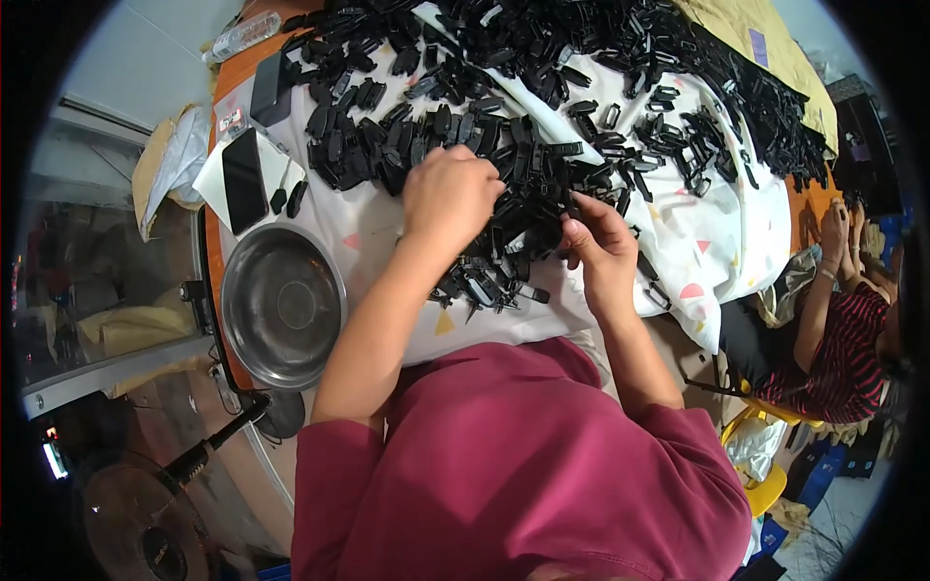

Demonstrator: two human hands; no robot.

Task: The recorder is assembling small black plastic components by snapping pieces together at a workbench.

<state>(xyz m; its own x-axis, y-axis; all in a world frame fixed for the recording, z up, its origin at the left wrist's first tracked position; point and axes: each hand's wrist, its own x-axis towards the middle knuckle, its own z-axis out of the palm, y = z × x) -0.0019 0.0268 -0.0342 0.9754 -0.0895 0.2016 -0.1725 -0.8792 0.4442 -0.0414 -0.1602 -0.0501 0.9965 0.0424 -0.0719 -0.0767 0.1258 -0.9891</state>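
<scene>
A heap of small black plastic parts (358, 155), narrow and clip-like, covers the middle of the table. My left hand (448, 198) lies over the heap, back up and fingers curled down among the parts. Whatever those fingers hold is hidden. Right of it, my right hand (605, 250) is closed, thumb and fingers bent together around a small black plastic part that rises from the fingertips. More loose parts (489, 286) lie between my wrists, close to the table's front edge.
A round metal bowl (327, 320) stands at the left, below a dark phone (244, 179) on white paper. Another dark slab (271, 89) and a plastic bottle (244, 37) are farther back. A patterned white sheet (756, 232) covers the table. Another person (833, 349) sits at right; a fan (145, 523) stands lower left.
</scene>
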